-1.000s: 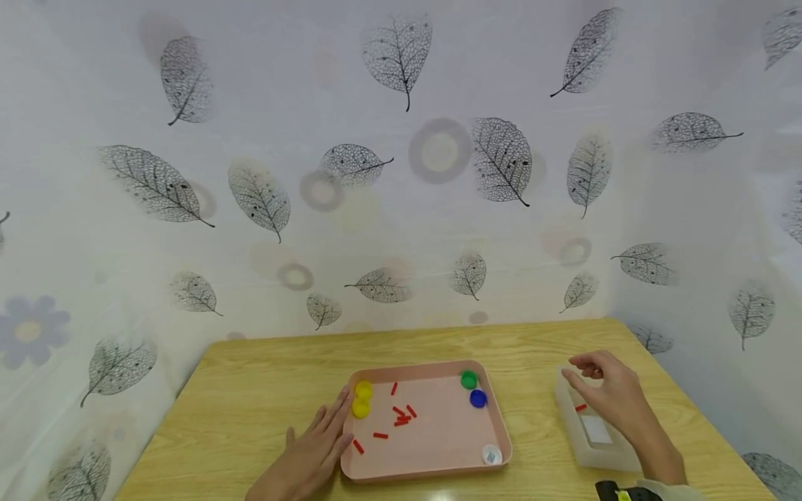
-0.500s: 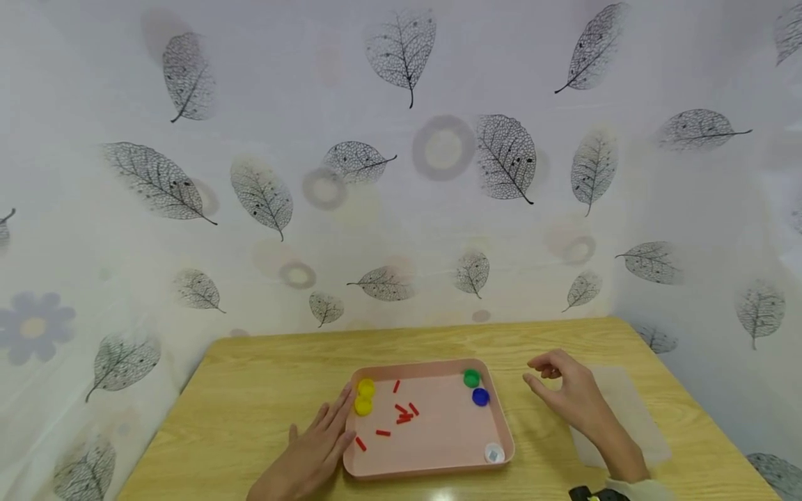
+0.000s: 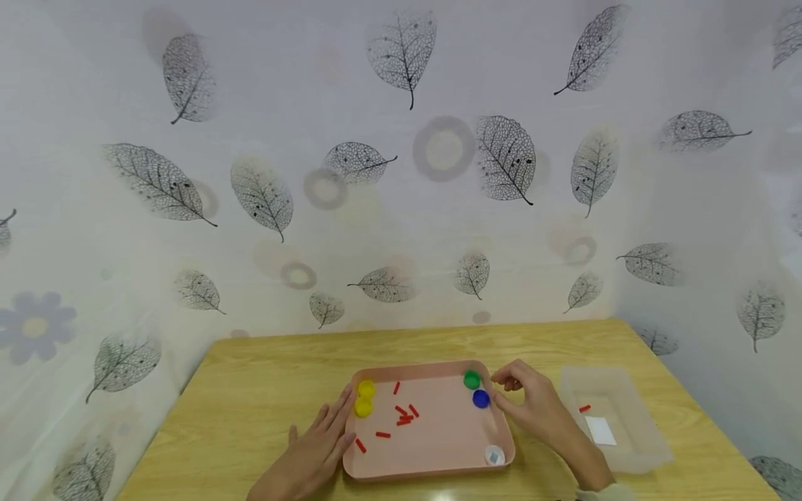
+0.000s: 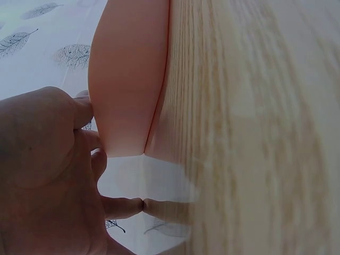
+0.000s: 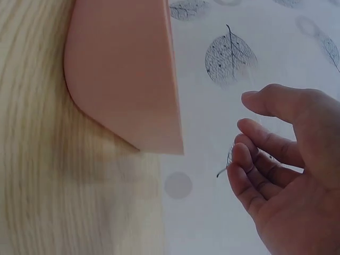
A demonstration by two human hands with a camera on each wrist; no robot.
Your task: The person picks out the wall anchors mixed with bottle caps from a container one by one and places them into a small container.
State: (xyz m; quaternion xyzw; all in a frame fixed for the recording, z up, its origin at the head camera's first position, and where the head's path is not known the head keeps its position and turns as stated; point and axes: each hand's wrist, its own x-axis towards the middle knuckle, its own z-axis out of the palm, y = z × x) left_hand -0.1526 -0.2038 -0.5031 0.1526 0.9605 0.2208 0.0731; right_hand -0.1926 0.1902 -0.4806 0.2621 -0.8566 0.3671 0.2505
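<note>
The left hand (image 3: 316, 445) lies spread along the left rim of a pink tray (image 3: 432, 472), its fingers straight. In the left wrist view its fingertips are at the tray's wall (image 4: 127, 79). Just beyond the right rim the right hand (image 3: 532, 403) hovers with thumb and fingers apart and loosely bent. Nothing sits between them, as the right wrist view of the hand (image 5: 287, 164) also shows. Closest to it inside the tray are a green round cap (image 3: 472, 380) and a blue round cap (image 3: 481, 399). Several small red sticks (image 3: 414, 410) lie scattered on the tray's floor.
Two yellow round caps (image 3: 363, 407) sit against the tray's left side. A white round piece (image 3: 494, 456) occupies the near right corner. To the right stands a translucent box (image 3: 645, 456) containing one red stick (image 3: 585, 408) and a white card (image 3: 601, 431). A patterned wall rises behind the table (image 3: 269, 369).
The right hand has travelled left from over the translucent box to the tray's right rim, leaving the box's contents visible. The left hand keeps its place on the tray.
</note>
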